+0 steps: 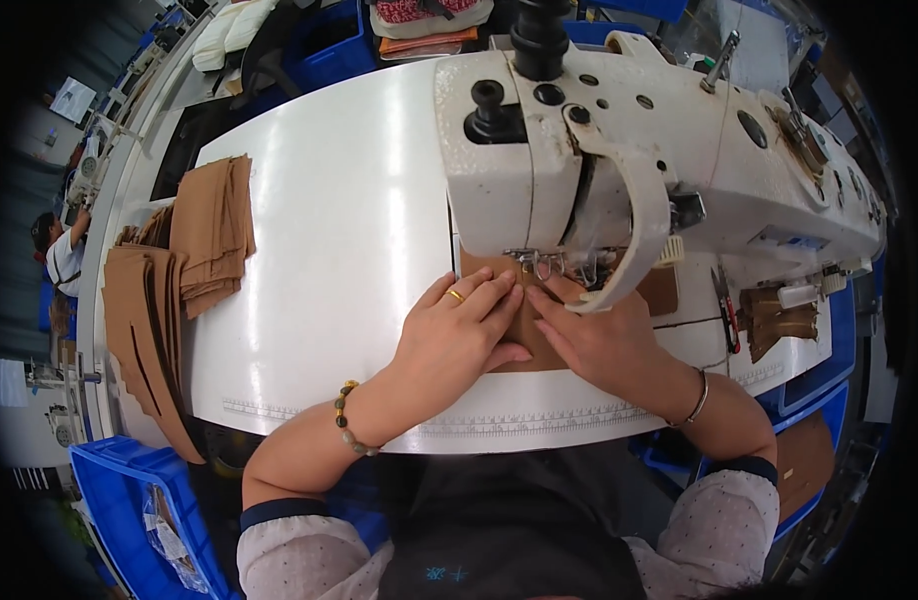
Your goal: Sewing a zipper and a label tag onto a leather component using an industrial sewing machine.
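A brown fabric piece (534,345) lies on the white table under the needle area of a white sewing machine (499,190). My left hand (459,325) rests flat on the fabric's left part, fingers stretched toward the presser foot (527,262). On the other side, my right hand (609,340) also presses on the fabric, its fingers extended and partly hidden behind the machine's curved white lever (644,220). The fingertips of both hands almost meet just in front of the presser foot. Fabric beneath the palms is hidden.
Stacks of cut brown pieces (211,235) lie on the table's left side. Red-handled snips (727,315) and a brown bundle (779,322) are at the right. A ruler strip (539,420) follows the front edge. Blue bins (129,510) stand around; another person (64,250) sits far left.
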A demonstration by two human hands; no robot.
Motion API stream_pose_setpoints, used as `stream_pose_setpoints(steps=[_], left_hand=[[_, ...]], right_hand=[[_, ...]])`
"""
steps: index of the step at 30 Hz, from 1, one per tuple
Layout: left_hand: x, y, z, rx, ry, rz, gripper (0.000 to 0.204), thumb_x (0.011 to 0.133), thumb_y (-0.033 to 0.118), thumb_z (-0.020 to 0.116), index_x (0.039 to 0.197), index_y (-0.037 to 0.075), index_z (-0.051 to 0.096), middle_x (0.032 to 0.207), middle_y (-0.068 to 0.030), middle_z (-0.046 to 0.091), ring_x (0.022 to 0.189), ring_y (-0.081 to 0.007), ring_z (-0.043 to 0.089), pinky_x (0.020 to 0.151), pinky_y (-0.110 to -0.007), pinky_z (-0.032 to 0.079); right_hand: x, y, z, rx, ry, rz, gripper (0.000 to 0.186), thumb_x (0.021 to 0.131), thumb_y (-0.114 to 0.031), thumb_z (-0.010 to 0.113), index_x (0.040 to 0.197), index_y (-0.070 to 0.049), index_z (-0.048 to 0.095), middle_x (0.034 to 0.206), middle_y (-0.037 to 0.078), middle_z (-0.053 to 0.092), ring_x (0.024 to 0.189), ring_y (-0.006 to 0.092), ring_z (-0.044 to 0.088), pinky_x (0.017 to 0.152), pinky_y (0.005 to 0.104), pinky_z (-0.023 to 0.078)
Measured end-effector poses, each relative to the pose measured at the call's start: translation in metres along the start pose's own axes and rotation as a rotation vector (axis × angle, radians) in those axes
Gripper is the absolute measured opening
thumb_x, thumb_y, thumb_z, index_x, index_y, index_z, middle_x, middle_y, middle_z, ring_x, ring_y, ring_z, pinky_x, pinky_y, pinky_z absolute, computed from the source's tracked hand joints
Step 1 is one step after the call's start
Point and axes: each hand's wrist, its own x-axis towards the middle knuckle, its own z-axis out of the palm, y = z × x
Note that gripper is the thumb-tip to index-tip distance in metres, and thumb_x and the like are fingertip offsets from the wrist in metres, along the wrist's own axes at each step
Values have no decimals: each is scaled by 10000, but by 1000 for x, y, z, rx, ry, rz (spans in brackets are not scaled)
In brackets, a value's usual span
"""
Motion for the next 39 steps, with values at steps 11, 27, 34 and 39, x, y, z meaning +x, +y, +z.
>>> stream_pose_setpoints(steps=[11,27,34,39], left_hand=[[11,-7,4,-19,26,-57,613,835,452,736,1257,9,699,1331,-105,657,1265,-269,602,1064,-450,494],[14,-6,4,73,65,-39,567,824,446,754,1255,83,700,1252,-101,714,1187,-300,651,995,-401,517],[13,-7,4,36,34,-51,566,861,450,713,1243,33,705,1290,-97,665,1233,-262,607,1035,-454,500],[11,-6,8,16,80,-29,597,866,458,712,1242,-6,692,1290,-117,654,1237,-277,604,1038,-454,500]], right_hand=[[4,9,11,-21,36,30,182,869,-129,733,1014,-19,745,752,140,631,832,319,658,925,478,553],[3,13,13,35,83,12,239,835,-122,735,1051,-20,735,937,164,706,917,337,687,1012,498,531],[7,13,12,2,55,-7,248,824,-155,752,1044,-41,739,938,134,709,961,324,685,1011,498,529],[-5,12,-32,62,36,-18,161,823,-209,785,941,-107,748,893,72,684,903,281,699,921,458,566]])
